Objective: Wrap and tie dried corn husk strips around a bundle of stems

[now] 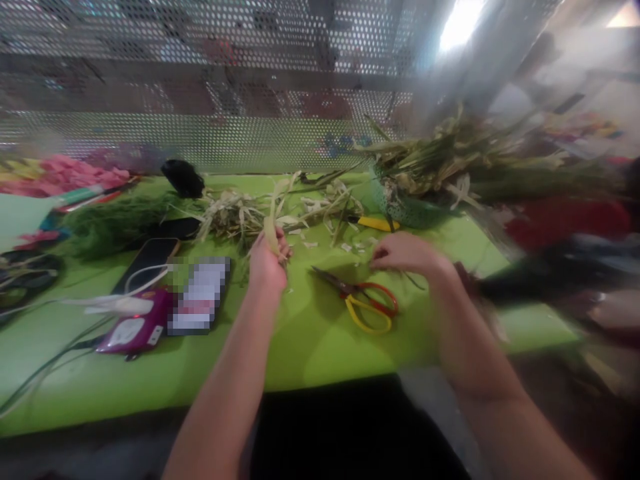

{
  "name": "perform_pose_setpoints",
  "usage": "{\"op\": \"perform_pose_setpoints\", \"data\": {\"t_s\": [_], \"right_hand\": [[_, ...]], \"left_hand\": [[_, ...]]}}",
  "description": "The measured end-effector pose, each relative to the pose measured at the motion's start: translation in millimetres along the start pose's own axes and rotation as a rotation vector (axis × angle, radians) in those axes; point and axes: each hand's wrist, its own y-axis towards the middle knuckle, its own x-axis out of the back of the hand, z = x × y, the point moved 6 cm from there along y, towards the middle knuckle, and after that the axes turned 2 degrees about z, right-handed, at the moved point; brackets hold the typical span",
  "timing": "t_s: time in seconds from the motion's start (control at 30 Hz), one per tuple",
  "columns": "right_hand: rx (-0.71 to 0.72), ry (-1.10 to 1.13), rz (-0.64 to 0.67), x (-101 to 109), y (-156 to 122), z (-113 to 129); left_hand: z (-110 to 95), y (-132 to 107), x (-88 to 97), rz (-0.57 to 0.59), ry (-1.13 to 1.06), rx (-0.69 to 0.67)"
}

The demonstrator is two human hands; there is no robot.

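My left hand (pixel 267 261) is closed around a pale leaf strip (pixel 273 217) that rises from my fist toward a heap of dried leaves (pixel 280 210) on the green table (pixel 310 340). My right hand (pixel 405 255) hovers low over the table just right of centre, its fingers curled near small leaf scraps; motion blur hides whether it holds anything. Scissors with red and yellow handles (pixel 365 303) lie on the table between and just in front of both hands.
A green basket (pixel 415 210) full of long leaves stands at the back right, a yellow tool (pixel 377 223) beside it. At left lie a dark phone (pixel 150 260), a magenta device (pixel 135 327) with a white cable, green foliage (pixel 115 223) and pink material (pixel 65 175). A perforated metal screen (pixel 225 87) backs the table.
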Motion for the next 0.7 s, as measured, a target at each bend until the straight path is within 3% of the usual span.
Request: {"op": "perform_pose_setpoints", "data": {"t_s": [0.1, 0.17, 0.43, 0.5, 0.57, 0.63, 0.7], "right_hand": [[-0.098, 0.040, -0.262, 4.5, 9.1, -6.4], [-0.107, 0.036, -0.344, 1.4, 15.2, -6.0], [-0.084, -0.152, -0.331, -20.1, 29.9, 6.8], [-0.070, -0.128, -0.353, -19.7, 31.6, 4.8], [-0.049, -0.061, -0.401, -15.8, 31.5, 1.5], [-0.007, 0.048, -0.512, -6.5, 26.7, 0.8], [0.077, 0.204, -0.687, 6.3, 15.3, 6.1]], "left_hand": [[1.4, -0.1, -0.4, 0.030, 0.010, 0.000], [1.9, -0.5, -1.4, 0.049, 0.011, -0.003], [-1.2, -5.4, -10.6, 0.111, 0.099, -0.051], [-11.5, -10.1, -12.0, 0.107, 0.340, -0.186], [-23.2, -17.7, -19.6, 0.157, 0.760, -0.378], [-25.1, -24.8, -30.1, 0.255, 1.223, -0.517], [-20.3, -27.8, -35.5, 0.322, 1.560, -0.559]]}}
